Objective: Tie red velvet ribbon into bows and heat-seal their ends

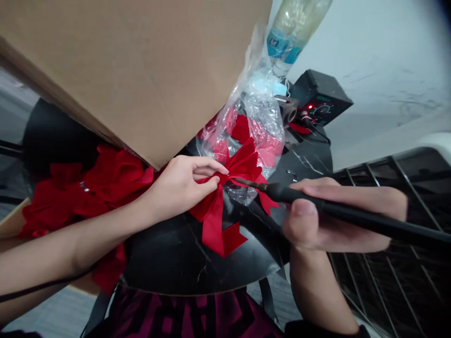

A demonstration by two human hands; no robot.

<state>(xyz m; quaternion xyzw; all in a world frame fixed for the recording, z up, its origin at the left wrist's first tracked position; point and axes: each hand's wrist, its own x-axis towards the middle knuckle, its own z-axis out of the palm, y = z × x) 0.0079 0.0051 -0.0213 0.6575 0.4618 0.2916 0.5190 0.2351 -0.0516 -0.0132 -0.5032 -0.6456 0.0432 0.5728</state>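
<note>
My left hand (181, 185) pinches the knot of a red ribbon bow (225, 197) that lies on a black board (176, 256) over my lap. My right hand (338, 213) is closed around the black handle of a soldering iron (317, 204). Its dark tip touches the centre of the bow, right beside my left fingertips. The bow's two tails hang down toward me.
A pile of red bows (88, 188) lies at the left under a cardboard box (134, 70). A clear plastic bag of red pieces (253, 126) sits behind the bow. A soldering station (319, 101) with a red light and a plastic bottle (292, 33) stand behind. A wire rack (394, 263) is at the right.
</note>
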